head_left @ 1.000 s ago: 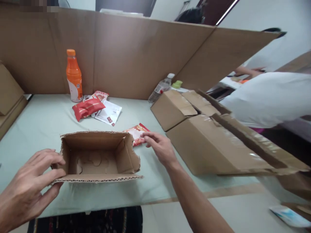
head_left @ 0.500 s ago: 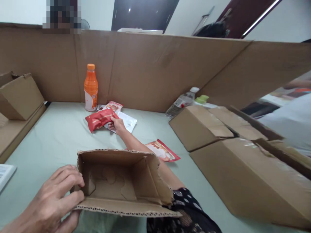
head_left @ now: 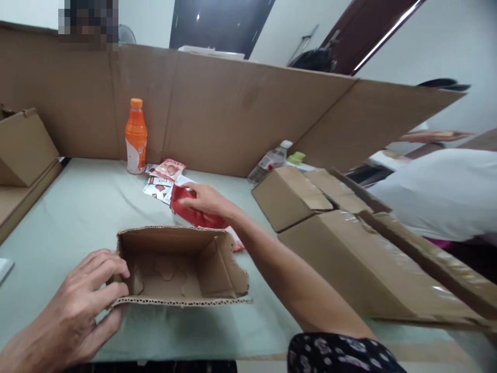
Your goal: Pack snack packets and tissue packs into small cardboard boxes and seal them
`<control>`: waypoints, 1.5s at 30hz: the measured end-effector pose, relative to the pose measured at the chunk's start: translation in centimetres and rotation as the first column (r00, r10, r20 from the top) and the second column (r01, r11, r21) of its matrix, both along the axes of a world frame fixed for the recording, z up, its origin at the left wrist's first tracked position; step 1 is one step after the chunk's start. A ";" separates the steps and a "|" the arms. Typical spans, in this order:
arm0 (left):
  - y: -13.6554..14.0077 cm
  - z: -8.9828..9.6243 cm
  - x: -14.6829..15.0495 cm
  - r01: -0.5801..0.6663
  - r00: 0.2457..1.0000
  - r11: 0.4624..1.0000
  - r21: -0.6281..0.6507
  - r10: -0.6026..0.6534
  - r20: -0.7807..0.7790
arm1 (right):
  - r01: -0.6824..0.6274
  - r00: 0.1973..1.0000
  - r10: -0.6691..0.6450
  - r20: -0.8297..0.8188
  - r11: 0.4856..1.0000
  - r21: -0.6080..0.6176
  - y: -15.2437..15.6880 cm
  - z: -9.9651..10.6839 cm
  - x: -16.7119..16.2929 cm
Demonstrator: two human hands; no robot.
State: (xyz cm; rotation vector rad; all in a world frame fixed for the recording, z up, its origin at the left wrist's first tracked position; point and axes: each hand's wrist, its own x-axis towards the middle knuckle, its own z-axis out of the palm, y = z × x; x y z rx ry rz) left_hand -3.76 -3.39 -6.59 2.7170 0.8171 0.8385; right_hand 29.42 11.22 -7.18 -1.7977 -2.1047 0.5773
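Note:
My left hand (head_left: 91, 298) grips the left end of an open cardboard box (head_left: 217, 302), fingers over the edge and thumb beneath. The box's inside shows bare cardboard. Just beyond its far wall, my right hand (head_left: 207, 201) is closed on a red snack bag (head_left: 202, 217), which hangs above the table. Behind it lie a white-and-brown packet (head_left: 157, 191) and a small red-and-white packet (head_left: 171, 168) on top. Part of another red-edged packet (head_left: 235, 241) peeks out behind the box, mostly hidden by the box and my right arm.
An orange drink bottle (head_left: 136, 137) stands by the cardboard wall (head_left: 233, 103). A clear bottle (head_left: 269, 163) leans farther right, near a green-topped item (head_left: 297, 157). Large cardboard boxes (head_left: 349, 259) fill the right side; another box (head_left: 27, 147) sits left. A person in white (head_left: 438, 191) is at right.
My right hand has lifted the red snack bag off the packets and brought it nearer and to the right, toward the box. My left hand still holds the box. The view has turned slightly right.

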 end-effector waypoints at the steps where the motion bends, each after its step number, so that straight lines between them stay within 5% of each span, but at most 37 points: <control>1: -0.2 0.0 -0.1 -0.014 1.000 1.000 -0.003 0.014 -0.001 | -0.027 0.988 0.030 0.149 0.999 -0.028 -0.5 -0.3 -0.7; 3: -0.5 -0.1 -0.3 -0.039 0.999 0.999 -0.013 0.039 -0.006 | -0.051 0.951 0.069 0.302 0.996 -0.067 -1.8 -0.7 -1.5; 10: -0.5 -0.2 -0.3 -0.015 1.000 1.000 -0.008 0.015 0.011 | 0.026 0.935 0.001 0.355 0.997 -0.072 -4.7 1.0 1.6; 12: -0.5 -0.3 -0.2 -0.008 1.000 1.000 -0.008 0.008 0.015 | 0.089 0.983 -0.106 0.149 0.990 0.113 -5.5 2.6 3.0; 14: -0.5 -0.3 0.0 0.002 1.000 1.000 -0.003 -0.002 0.010 | 0.223 0.950 -0.109 -0.294 0.893 0.391 -6.8 4.6 3.8; 16: -0.5 -0.1 0.1 0.004 1.000 1.000 0.002 -0.004 0.003 | 0.386 0.742 0.106 -0.662 0.740 0.551 -8.4 6.5 3.5; 18: -0.5 0.1 0.2 -0.005 1.000 1.000 0.003 0.005 -0.003 | 0.443 0.556 0.293 -0.778 0.688 0.575 -10.2 7.8 2.3; 20: -0.5 0.4 0.2 -0.010 1.000 1.000 0.015 0.010 -0.010 | 0.311 0.572 0.340 -0.746 0.752 0.581 -11.9 8.3 0.8; 23: -0.6 0.4 0.2 -0.012 1.000 0.999 0.032 0.012 -0.022 | -0.170 0.831 0.394 -0.393 0.852 0.496 -13.5 7.7 -1.2; 25: -0.8 0.3 0.1 -0.025 0.999 0.999 0.032 0.026 -0.021 | -0.416 0.890 0.452 -0.064 0.861 0.293 -13.8 6.8 -2.4; 27: -1.0 0.2 0.0 -0.040 0.999 0.999 0.034 0.040 -0.024 | -0.484 0.867 0.471 0.162 0.874 0.051 -13.6 5.8 -3.7; 31: -0.9 0.7 0.2 -0.024 0.999 0.994 0.109 0.027 -0.026 | -0.522 0.784 0.574 0.237 0.816 -0.249 -12.4 4.5 -6.1; 36: -0.4 1.6 1.1 0.012 0.995 0.993 0.117 0.000 -0.098 | -0.675 0.703 0.710 0.042 0.684 -0.276 -12.0 4.6 -6.0; 38: -0.1 1.7 1.5 0.017 0.993 0.995 0.098 -0.005 -0.119 | -0.687 0.723 0.689 -0.048 0.709 -0.161 -12.6 5.1 -4.7; 40: 0.2 1.7 1.8 0.064 0.987 0.997 0.049 -0.056 -0.151 | -0.605 0.783 0.600 -0.166 0.796 0.019 -13.2 5.6 -2.5; 43: 0.6 1.7 2.1 0.129 0.974 0.991 -0.035 -0.133 -0.182 | -0.249 0.889 0.314 -0.334 0.943 0.223 -12.7 5.8 2.1; 45: 0.7 1.9 2.2 0.134 0.972 0.989 -0.057 -0.142 -0.187 | -0.043 0.948 0.096 -0.303 0.983 0.178 -10.8 4.8 5.5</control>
